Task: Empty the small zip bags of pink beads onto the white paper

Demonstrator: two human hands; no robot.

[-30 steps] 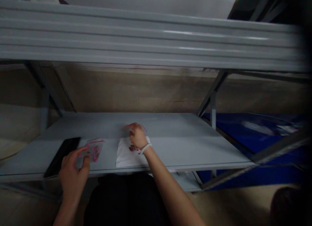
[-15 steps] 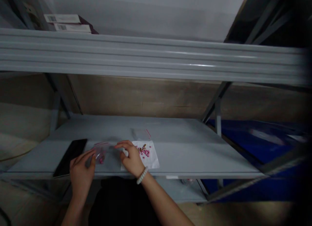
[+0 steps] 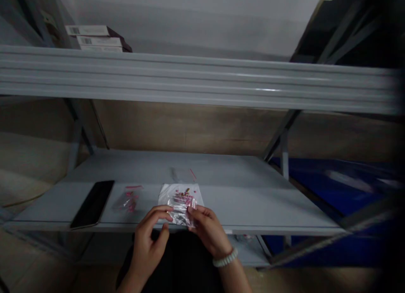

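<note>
In the head view, my right hand (image 3: 210,232) pinches the right side of a clear plastic bag (image 3: 180,215) between thumb and fingers. My left hand (image 3: 150,236) is at the bag's left edge, fingers curved and thumb apart; whether the fingertips touch the plastic is hard to tell. Just behind the bag lies a white paper sheet (image 3: 163,194) with small pink pills and brown capsules (image 3: 186,192) on it, partly covered by the bag. Another clear zip bag (image 3: 129,198) with pink pieces inside lies on the shelf to the left.
A black tablet or phone (image 3: 92,204) lies at the left of the grey shelf (image 3: 247,192). Beyond the paper is a clear zip bag (image 3: 183,174) with a red strip. Flat boxes (image 3: 98,41) are stacked on the upper shelf, whose metal edge (image 3: 202,80) crosses above.
My left hand has let go of the zip bag at the left and moved right. My right hand has shifted right and nearer, and now holds a clear bag over the paper.
</note>
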